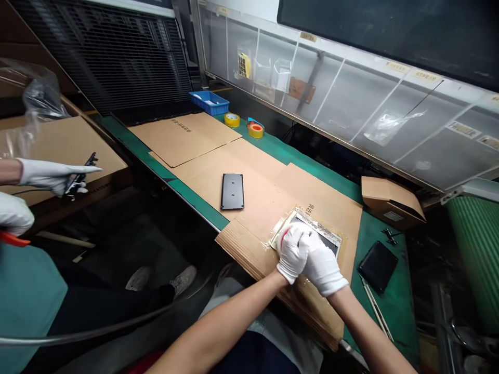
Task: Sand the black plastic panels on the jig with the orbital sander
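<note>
Both my hands wear white gloves and meet over a flat framed panel in clear plastic wrap (312,228) lying on brown cardboard sheets (265,192). My left hand (292,252) is closed, fingers curled on the near-left edge of the wrapped panel, with a bit of red showing by the fingers. My right hand (322,265) is closed right beside it, pressing on the same edge. A black rectangular plate (233,191) lies apart on the cardboard, further left.
A co-worker's gloved hands at left hold a small black part (80,179) and a red-handled tool (13,239). Two tape rolls (244,124), a blue bin (210,102), a small carton (390,200), a black pad (377,266) and thin sticks (376,306) sit around the green mat.
</note>
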`<state>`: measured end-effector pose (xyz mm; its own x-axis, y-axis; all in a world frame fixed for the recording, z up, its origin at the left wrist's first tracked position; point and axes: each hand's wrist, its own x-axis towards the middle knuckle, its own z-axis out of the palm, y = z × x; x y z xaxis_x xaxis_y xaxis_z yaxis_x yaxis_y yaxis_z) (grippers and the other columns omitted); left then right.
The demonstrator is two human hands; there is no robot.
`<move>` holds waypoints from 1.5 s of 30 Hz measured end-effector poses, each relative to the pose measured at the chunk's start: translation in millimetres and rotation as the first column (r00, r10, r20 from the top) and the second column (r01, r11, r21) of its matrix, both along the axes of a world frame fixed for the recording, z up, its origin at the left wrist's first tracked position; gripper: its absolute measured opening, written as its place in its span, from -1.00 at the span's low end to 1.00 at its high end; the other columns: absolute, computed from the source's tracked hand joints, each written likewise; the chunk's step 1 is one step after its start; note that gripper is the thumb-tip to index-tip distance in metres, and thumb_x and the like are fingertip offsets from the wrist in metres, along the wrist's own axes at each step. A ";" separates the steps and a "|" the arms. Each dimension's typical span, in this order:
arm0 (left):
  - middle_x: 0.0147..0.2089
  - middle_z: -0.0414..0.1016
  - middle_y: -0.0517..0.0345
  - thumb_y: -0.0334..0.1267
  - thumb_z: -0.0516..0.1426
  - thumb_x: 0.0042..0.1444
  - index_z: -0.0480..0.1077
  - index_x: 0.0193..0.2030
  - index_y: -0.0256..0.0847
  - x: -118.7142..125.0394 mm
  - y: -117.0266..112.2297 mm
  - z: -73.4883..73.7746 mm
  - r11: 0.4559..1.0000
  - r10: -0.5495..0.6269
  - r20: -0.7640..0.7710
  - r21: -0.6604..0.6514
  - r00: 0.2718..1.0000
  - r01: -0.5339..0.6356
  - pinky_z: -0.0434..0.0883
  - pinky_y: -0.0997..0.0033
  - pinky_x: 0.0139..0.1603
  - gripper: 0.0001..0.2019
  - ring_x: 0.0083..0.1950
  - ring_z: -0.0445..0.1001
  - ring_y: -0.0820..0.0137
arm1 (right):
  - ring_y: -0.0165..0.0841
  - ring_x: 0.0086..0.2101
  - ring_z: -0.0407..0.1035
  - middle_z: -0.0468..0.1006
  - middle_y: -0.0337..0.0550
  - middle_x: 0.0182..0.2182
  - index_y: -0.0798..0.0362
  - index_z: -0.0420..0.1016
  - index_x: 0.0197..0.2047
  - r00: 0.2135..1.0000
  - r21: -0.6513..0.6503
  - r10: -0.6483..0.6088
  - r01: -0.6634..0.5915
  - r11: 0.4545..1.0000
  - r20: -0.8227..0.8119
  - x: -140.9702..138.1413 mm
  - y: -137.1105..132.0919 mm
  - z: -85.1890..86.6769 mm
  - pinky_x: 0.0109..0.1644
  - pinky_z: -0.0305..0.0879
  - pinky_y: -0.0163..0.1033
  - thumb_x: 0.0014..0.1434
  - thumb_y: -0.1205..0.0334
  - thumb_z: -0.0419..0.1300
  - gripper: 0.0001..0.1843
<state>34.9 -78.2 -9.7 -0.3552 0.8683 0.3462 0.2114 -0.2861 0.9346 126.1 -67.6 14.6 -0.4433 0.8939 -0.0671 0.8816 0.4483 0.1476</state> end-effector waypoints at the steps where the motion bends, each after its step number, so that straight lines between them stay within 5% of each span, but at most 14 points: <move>1: -0.12 0.65 -0.06 -0.33 -0.02 0.38 0.50 -0.21 -0.12 -6.3 0.7 1.4 1.000 0.006 0.002 0.003 1.000 -0.006 0.54 0.08 0.15 -0.73 -0.04 0.60 0.17 | -0.17 -0.13 0.54 0.52 0.26 0.10 0.23 0.40 0.36 1.000 -0.008 0.003 -0.003 1.000 0.003 -6.8 1.8 1.5 -0.08 0.51 -0.18 0.44 0.29 0.01 -0.51; 4: -0.13 0.65 -0.06 -0.33 -0.02 0.38 0.51 -0.21 -0.13 -3.2 0.8 1.4 1.000 0.002 0.008 0.022 1.000 -0.002 0.54 0.08 0.13 -0.73 -0.06 0.60 0.18 | -0.16 -0.09 0.54 0.52 0.26 0.11 0.22 0.40 0.36 1.000 -0.022 0.006 -0.006 1.000 -0.008 -0.7 1.4 -0.4 -0.02 0.51 -0.17 0.43 0.32 0.01 -0.50; 10: -0.16 0.66 -0.03 -0.28 0.03 0.37 0.52 -0.17 -0.08 68.6 -9.3 -10.1 0.993 -0.094 0.007 0.065 0.996 0.094 0.59 0.03 0.11 -0.78 -0.06 0.63 0.13 | -0.06 -0.02 0.52 0.57 0.25 0.02 0.24 0.50 0.26 0.993 0.080 0.006 -0.016 0.997 0.117 79.2 -22.1 -17.3 0.12 0.49 -0.04 0.37 0.39 0.04 -0.55; 13: -0.16 0.66 -0.03 -0.27 0.04 0.37 0.52 -0.14 -0.08 82.8 -12.3 -12.3 0.988 -0.125 -0.007 0.094 0.992 0.125 0.60 0.03 0.11 -0.79 -0.06 0.63 0.13 | -0.07 -0.03 0.52 0.60 0.21 -0.06 0.23 0.54 0.21 0.981 0.104 0.017 -0.038 0.994 0.194 93.5 -28.7 -18.5 0.15 0.48 -0.03 0.37 0.42 0.01 -0.56; 17: -0.17 0.65 -0.03 -0.28 0.00 0.38 0.53 -0.15 -0.15 42.7 -4.7 -11.2 0.996 -0.061 -0.041 0.063 0.997 0.063 0.58 0.06 0.10 -0.74 -0.09 0.61 0.17 | -0.15 -0.15 0.55 0.57 0.26 0.02 0.27 0.46 0.27 0.996 0.067 -0.037 0.032 0.997 0.076 51.3 -14.8 -10.4 -0.13 0.51 -0.19 0.39 0.34 0.05 -0.55; 21: -0.13 0.63 -0.09 -0.34 -0.03 0.38 0.51 -0.17 -0.15 -19.0 8.6 -2.2 0.999 0.011 -0.034 0.033 0.999 -0.010 0.53 0.07 0.12 -0.73 -0.04 0.59 0.17 | -0.14 -0.11 0.55 0.52 0.29 0.12 0.25 0.41 0.35 1.000 -0.031 0.027 -0.027 0.999 -0.013 -18.3 8.3 7.8 -0.14 0.50 -0.21 0.41 0.33 0.02 -0.50; 24: -0.14 0.62 -0.08 -0.35 -0.04 0.37 0.50 -0.18 -0.12 -29.4 13.0 3.2 0.998 0.025 -0.016 0.054 1.000 -0.024 0.52 0.08 0.10 -0.73 -0.05 0.59 0.17 | -0.17 -0.10 0.54 0.52 0.27 0.13 0.23 0.42 0.34 0.999 -0.047 0.014 -0.016 0.999 -0.047 -30.2 13.4 12.9 -0.10 0.51 -0.21 0.42 0.34 0.00 -0.50; 29: -0.21 0.63 -0.04 -0.35 -0.01 0.35 0.50 -0.18 -0.17 41.1 1.3 -6.9 0.994 -0.028 -0.039 0.106 0.999 0.032 0.57 0.08 0.03 -0.76 -0.13 0.61 0.16 | -0.11 0.00 0.50 0.57 0.24 0.04 0.26 0.50 0.26 0.999 0.077 0.026 -0.023 0.997 -0.037 52.0 -10.7 -11.1 0.11 0.51 -0.08 0.35 0.40 0.04 -0.53; 34: -0.19 0.65 -0.02 -0.28 0.02 0.37 0.51 -0.15 -0.19 99.2 -14.5 -14.1 0.984 -0.136 -0.086 0.107 0.987 0.145 0.59 0.14 0.04 -0.78 -0.12 0.63 0.16 | -0.02 -0.10 0.50 0.60 0.21 -0.16 0.20 0.64 0.03 0.991 0.198 0.013 -0.040 0.979 0.136 116.9 -37.7 -23.8 0.07 0.54 0.07 0.36 0.44 -0.06 -0.56; 37: -0.16 0.65 0.00 -0.27 0.01 0.38 0.52 -0.11 -0.17 79.1 -13.2 -13.0 0.988 -0.118 -0.066 0.089 0.991 0.124 0.57 0.15 0.08 -0.76 -0.08 0.63 0.17 | -0.08 -0.12 0.51 0.60 0.20 -0.12 0.21 0.62 0.07 0.996 0.178 0.027 -0.043 0.983 0.089 97.1 -32.9 -20.5 -0.01 0.56 -0.06 0.37 0.41 -0.03 -0.58; 42: -0.16 0.63 -0.06 -0.30 -0.04 0.40 0.51 -0.16 -0.13 -2.7 0.1 -4.8 0.999 -0.012 -0.007 0.053 1.000 0.012 0.54 0.04 0.09 -0.71 -0.07 0.60 0.15 | -0.21 -0.19 0.54 0.56 0.23 0.03 0.25 0.44 0.31 0.998 0.035 0.035 -0.037 0.999 0.051 2.0 -3.8 2.2 -0.21 0.50 -0.24 0.42 0.34 0.00 -0.53; 45: -0.13 0.63 -0.09 -0.30 -0.04 0.41 0.52 -0.16 -0.10 -29.0 4.5 -0.9 0.999 0.027 0.028 0.040 0.999 -0.028 0.51 0.00 0.12 -0.71 -0.02 0.59 0.13 | -0.19 -0.16 0.55 0.55 0.23 0.04 0.23 0.43 0.31 0.998 0.005 0.054 -0.054 0.999 0.037 -32.6 6.7 16.0 -0.23 0.49 -0.24 0.44 0.36 -0.05 -0.53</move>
